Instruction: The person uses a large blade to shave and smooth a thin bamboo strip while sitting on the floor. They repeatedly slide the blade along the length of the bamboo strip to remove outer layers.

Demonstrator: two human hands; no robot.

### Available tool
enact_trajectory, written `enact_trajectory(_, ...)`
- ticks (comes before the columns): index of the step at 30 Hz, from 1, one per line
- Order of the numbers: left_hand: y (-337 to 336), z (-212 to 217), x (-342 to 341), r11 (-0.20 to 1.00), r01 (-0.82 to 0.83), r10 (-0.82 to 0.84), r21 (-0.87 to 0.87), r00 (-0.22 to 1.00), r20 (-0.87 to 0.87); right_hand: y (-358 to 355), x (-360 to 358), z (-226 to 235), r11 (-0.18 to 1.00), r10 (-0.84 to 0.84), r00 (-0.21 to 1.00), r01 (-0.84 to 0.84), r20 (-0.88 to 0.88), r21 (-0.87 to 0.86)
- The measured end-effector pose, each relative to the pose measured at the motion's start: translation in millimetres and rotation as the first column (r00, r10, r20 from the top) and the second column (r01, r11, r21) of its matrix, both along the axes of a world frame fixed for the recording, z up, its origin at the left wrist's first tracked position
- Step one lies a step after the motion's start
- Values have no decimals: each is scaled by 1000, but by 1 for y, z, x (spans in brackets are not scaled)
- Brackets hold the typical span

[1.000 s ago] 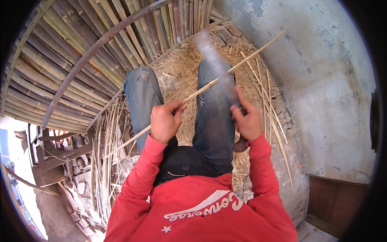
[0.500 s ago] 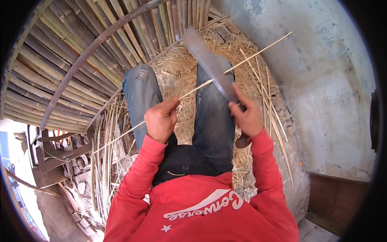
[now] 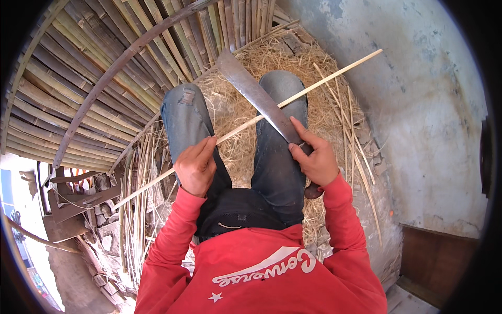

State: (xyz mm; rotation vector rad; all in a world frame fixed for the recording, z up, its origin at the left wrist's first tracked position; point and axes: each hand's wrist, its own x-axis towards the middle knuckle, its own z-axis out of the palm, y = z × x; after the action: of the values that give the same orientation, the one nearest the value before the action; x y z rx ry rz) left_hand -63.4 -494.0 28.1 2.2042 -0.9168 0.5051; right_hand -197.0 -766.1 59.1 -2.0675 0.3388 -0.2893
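My left hand (image 3: 196, 166) is closed around a long pale bamboo strip (image 3: 334, 75), which slants from the lower left up to the far right over my knees. In my right hand (image 3: 316, 154) is a machete (image 3: 250, 90) with a broad, dark steel blade. Its blade points away and to the left, crossing the strip above my right thigh and touching or nearly touching it. My right thumb and forefinger press near the base of the blade. Most of the handle is hidden by that hand; its dark end shows below.
Shavings (image 3: 235, 162) cover the ground between and beyond my legs. Several loose strips (image 3: 355, 152) lie to the right, and a bundle of strips (image 3: 138, 204) is at the left. A curved bamboo-slat structure (image 3: 99, 78) stands far left. A stained wall (image 3: 429, 104) bounds the right.
My left hand has drawn back toward me and slightly left with the strip, which shows a broader face. The machete's tip has swung left and nearer, and the blade is no longer blurred.
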Motion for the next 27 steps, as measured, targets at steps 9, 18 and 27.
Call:
enact_trajectory(9, 7, -1, -1, 1000, -20, 19, -12, 1000, -16, -51, 15, 8, 876, -426, 905, 415, -11, 245)
enact_trajectory(18, -6, 24, -10, 984, 83, -16, 158, 922, -387, -3, -4, 17, 980, 27, 999, -17, 45, -200)
enact_trajectory(27, -49, -13, 1, 936, 278, -347, -215, 641, -685, -5, -6, 13, 836, 17, 970, 120, 244, -536)
